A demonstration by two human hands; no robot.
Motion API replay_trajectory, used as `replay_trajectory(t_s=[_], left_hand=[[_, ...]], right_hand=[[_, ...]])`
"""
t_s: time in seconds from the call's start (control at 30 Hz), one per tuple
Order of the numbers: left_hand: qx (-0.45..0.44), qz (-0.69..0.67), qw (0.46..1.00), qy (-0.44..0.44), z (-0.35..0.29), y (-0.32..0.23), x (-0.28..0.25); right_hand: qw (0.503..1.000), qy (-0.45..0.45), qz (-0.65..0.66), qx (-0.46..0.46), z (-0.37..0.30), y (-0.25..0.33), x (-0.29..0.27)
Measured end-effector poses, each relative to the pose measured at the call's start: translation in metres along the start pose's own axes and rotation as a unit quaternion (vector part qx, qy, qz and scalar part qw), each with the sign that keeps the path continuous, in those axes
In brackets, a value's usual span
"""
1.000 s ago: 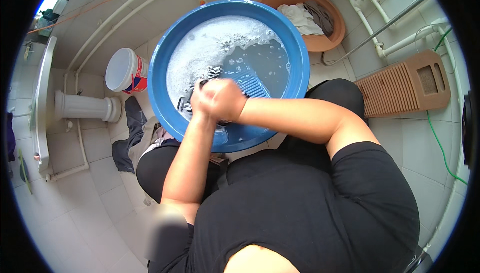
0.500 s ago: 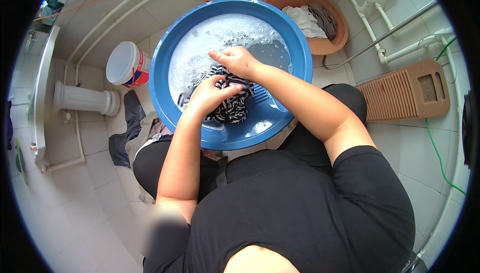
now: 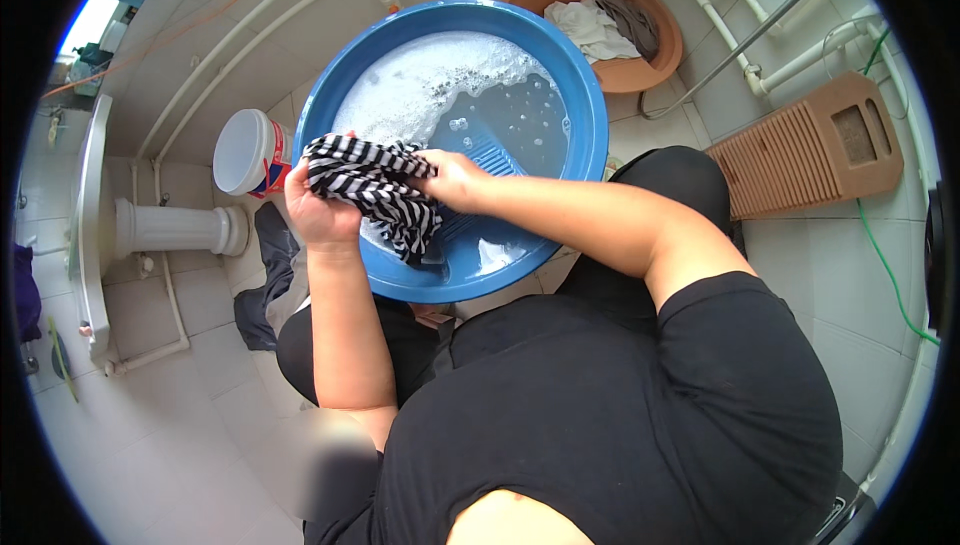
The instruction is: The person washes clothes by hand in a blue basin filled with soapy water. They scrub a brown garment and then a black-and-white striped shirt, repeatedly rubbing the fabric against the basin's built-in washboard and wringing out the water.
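Observation:
A black-and-white striped garment (image 3: 375, 180) is stretched between my two hands above the near left part of a blue washtub (image 3: 590, 130). My left hand (image 3: 322, 213) grips its left end at the tub's rim, palm up. My right hand (image 3: 455, 182) pinches the right side of the cloth, over the tub. The lower folds hang down toward the near inside wall. White suds (image 3: 410, 80) float on greyish water in the tub, and a ribbed washboard surface (image 3: 490, 157) is moulded into its near side.
Behind the tub, an orange-brown basin (image 3: 640, 75) holds white and brown clothes. A white bucket (image 3: 243, 153) stands left of the tub, near a sink pedestal (image 3: 180, 229). Dark clothes (image 3: 272, 275) lie on the floor at left. A brown washboard (image 3: 800, 160) leans at right.
Both hands have lifted the striped garment out of the tub and spread it. My left hand moved left to the rim; my right hand came lower and nearer. The view shifted slightly.

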State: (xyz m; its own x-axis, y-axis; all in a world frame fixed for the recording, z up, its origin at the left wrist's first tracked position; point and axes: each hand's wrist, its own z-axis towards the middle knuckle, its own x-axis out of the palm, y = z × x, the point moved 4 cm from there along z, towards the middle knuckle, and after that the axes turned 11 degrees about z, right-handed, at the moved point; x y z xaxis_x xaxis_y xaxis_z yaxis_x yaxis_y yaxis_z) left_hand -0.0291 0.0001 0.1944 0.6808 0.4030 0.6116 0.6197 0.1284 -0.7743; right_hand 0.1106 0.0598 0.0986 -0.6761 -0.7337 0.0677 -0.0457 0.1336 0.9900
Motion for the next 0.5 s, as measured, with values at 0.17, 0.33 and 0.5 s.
replay_trajectory(t_s=[0.17, 0.33, 0.5], left_hand=[[0.003, -0.073, 0.997, -0.014, 0.006, -0.011, -0.026], [-0.051, -0.164, 0.974, 0.144, -0.001, 0.008, 0.003], [-0.193, -0.023, 0.972, -0.131, -0.001, 0.076, -0.003]], right_hand=[[0.937, -0.057, 0.341, 0.050, 0.019, 0.030, -0.025], [0.909, 0.025, 0.414, 0.052, 0.010, 0.099, -0.041], [0.986, -0.127, 0.060, -0.087, 0.021, 0.056, -0.040]])
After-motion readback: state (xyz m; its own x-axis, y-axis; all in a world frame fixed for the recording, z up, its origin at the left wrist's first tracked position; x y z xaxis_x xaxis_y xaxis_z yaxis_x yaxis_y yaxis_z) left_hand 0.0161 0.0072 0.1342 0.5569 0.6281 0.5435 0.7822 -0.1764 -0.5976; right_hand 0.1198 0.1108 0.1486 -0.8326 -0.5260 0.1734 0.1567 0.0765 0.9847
